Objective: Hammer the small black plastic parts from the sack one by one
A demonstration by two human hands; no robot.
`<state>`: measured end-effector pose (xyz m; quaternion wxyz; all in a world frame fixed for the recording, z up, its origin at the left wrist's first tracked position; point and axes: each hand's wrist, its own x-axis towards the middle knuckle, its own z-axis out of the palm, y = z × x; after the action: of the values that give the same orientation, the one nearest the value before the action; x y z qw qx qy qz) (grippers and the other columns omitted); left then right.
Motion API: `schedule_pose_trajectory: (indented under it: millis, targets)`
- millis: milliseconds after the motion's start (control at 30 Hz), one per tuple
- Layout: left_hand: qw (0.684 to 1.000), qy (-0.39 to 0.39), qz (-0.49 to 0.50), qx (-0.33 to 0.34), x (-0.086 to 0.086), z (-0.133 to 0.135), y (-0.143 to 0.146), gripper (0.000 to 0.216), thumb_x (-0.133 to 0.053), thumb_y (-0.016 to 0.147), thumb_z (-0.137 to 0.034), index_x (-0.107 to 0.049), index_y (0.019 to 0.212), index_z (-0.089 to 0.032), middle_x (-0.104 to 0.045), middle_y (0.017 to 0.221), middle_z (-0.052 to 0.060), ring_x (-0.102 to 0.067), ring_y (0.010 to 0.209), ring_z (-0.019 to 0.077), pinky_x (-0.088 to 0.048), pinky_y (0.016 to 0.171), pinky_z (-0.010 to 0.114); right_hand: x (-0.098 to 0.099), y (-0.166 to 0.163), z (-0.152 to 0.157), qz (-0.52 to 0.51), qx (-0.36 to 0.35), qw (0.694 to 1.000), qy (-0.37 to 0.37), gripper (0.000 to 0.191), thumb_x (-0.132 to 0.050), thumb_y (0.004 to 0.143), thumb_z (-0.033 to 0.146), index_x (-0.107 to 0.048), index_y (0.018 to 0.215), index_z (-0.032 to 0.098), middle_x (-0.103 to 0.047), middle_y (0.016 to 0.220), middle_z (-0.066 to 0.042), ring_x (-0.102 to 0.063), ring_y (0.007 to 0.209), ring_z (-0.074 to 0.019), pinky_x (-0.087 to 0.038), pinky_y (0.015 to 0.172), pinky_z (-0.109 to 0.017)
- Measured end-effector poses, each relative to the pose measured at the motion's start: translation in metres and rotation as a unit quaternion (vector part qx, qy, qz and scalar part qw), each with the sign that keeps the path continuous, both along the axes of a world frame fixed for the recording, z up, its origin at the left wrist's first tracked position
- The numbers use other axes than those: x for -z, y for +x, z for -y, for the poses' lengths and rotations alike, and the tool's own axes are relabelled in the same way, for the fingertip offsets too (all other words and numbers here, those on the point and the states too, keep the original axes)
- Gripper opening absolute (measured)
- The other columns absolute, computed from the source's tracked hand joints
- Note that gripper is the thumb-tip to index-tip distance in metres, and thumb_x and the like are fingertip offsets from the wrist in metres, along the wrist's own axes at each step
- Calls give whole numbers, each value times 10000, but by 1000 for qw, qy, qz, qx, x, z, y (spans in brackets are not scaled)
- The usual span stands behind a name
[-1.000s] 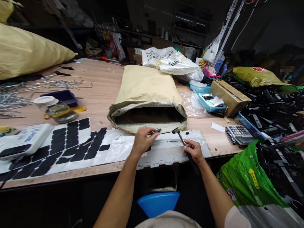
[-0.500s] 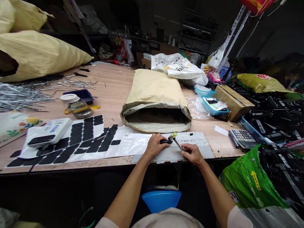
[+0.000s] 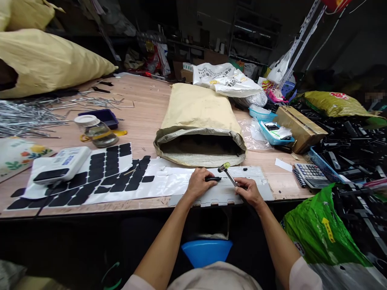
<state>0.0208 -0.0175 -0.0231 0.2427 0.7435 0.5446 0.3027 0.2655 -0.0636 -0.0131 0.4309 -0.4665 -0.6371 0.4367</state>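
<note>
- Landmark: the wide-mouthed, cream-coloured woven sack [image 3: 199, 106], lying with its mouth toward the person.
- Left hand [image 3: 198, 184]: in front of the sack; fingers pinch a small, slim black part [image 3: 214, 179] above a flat grey sheet [image 3: 258, 190].
- Right hand [image 3: 249, 192]: in front of the sack, to the right; fingers grip a hammer with a silver shaft and yellow-green-tipped head [image 3: 224, 166]. The head appears raised just beyond the part, not touching it.
- Progress: handling of this part appears unfinished, since it remains in the fingers. The dark sack interior hides any finished count; the remaining quantity is unclear.
- Surface: wood-grain tabletop [image 3: 142, 96]. Left of the sack: white sheets with black pads [image 3: 111, 165] and silver metal rods [image 3: 27, 117]. Right: a grey calculator [image 3: 313, 171].
- Room: dim, with dark shelving [image 3: 254, 32] behind the sack.
</note>
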Motion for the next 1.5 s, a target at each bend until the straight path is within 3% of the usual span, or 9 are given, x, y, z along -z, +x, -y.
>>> schedule_pose_trajectory:
  millis: [300,533,767,967,1067,1167,1333,1400,1500]
  targets:
    - [1000,9,-5,-4,1,1,1,149,-785,755,-329,-756,866,-233,-650,843,23,-528,918,229,-412,782,339,6,3,2,53,-30,998,-14,320,-665,744,221,-766,1040,155,-505,541,58,-473,484,-108,-382,497,-238]
    - [1000,4,-1,0,3,1,1,142,-771,768,-327,-735,858,-223,-649,858,25,-520,927,227,-415,794,339,11,7,0,-75,27,996,-34,347,-699,730,283,-750,1047,151,-628,573,22,-594,519,-162,-490,575,-303]
    - [999,18,41,30,-7,3,-3,162,-725,799,-381,-731,843,-224,-677,840,30,-532,912,222,-417,834,347,8,10,-2,-102,21,993,-55,371,-701,707,296,-754,1040,141,-654,553,17,-586,509,-163,-487,589,-311]
    - [990,40,75,111,-26,61,-15,168,-681,811,-383,-699,798,-217,-653,779,44,-559,812,208,-438,762,337,5,10,-5,-153,46,985,-63,347,-692,685,295,-758,986,135,-635,524,22,-568,489,-152,-470,581,-298]
    - [983,-34,41,174,-9,104,-12,181,-647,836,-399,-703,816,-228,-658,780,38,-591,745,183,-443,698,309,4,9,-5,-148,36,986,-68,342,-697,683,298,-762,976,136,-642,535,17,-572,491,-154,-477,571,-296]
    - [981,-117,-45,150,27,131,-1,177,-645,826,-408,-712,830,-244,-682,815,23,-619,736,176,-431,665,290,4,8,-5,-144,32,987,-61,331,-696,681,296,-768,964,140,-641,528,20,-572,480,-153,-485,560,-293]
    - [945,-259,-197,28,77,131,13,284,-578,886,-453,-724,945,-216,-737,910,80,-689,921,269,-466,754,325,6,7,-6,-136,36,989,-48,309,-692,678,285,-773,941,145,-622,500,30,-570,474,-153,-477,552,-289]
    - [936,-277,-214,38,84,129,14,297,-585,886,-454,-724,992,-214,-746,990,100,-689,991,295,-478,795,344,7,7,-6,-137,43,989,-47,315,-698,670,286,-771,941,143,-619,494,33,-574,471,-153,-479,548,-285]
    - [953,-243,-171,64,85,130,11,313,-576,903,-389,-704,1144,-235,-747,1078,85,-676,1070,279,-486,860,343,9,7,-7,-136,53,988,-45,333,-700,663,290,-765,953,137,-635,501,33,-580,465,-150,-494,559,-290]
